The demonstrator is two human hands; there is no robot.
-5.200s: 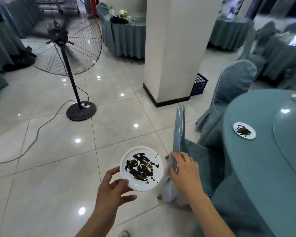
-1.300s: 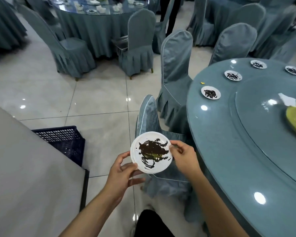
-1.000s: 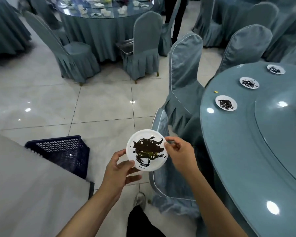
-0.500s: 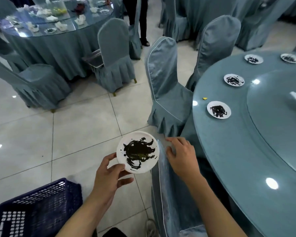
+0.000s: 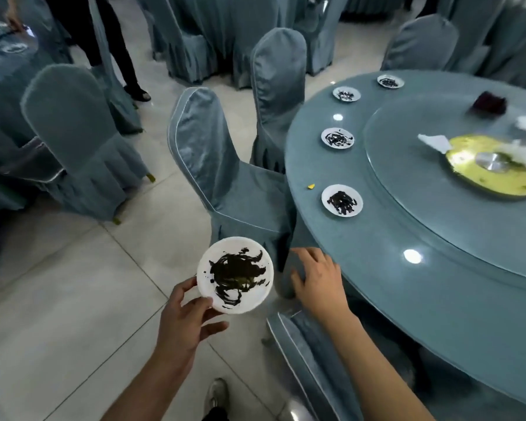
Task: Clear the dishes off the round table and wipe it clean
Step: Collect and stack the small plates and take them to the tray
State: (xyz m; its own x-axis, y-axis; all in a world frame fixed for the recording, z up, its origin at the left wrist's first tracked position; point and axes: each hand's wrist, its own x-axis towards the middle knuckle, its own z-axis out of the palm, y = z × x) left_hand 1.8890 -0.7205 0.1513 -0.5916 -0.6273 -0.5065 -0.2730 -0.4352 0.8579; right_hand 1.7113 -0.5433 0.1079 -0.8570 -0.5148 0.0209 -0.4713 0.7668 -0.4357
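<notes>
My left hand (image 5: 184, 322) holds a small white plate (image 5: 235, 275) smeared with dark residue, out over the floor left of the round table (image 5: 407, 299). My right hand (image 5: 318, 276) is spread with relaxed fingers on the blue cloth at the table's near edge, holding nothing. Several more small dirty plates lie along the table's rim: the nearest plate (image 5: 342, 201), a second plate (image 5: 337, 138), and a third plate (image 5: 346, 94) farther back. On the glass turntable (image 5: 438, 189) sits a yellow dish (image 5: 495, 170) with white napkins around it.
Covered chairs crowd the table's left side: a near chair (image 5: 219, 165), a second chair (image 5: 278, 77) behind it, and a chair back (image 5: 310, 360) under my right arm. A small yellow scrap (image 5: 311, 186) lies on the table edge. A person's legs (image 5: 110, 41) stand at the back left.
I have moved further along the table; the basket has left the view. My right hand let go of the chair back and now rests at the table's edge. The plate stays in my left hand.
</notes>
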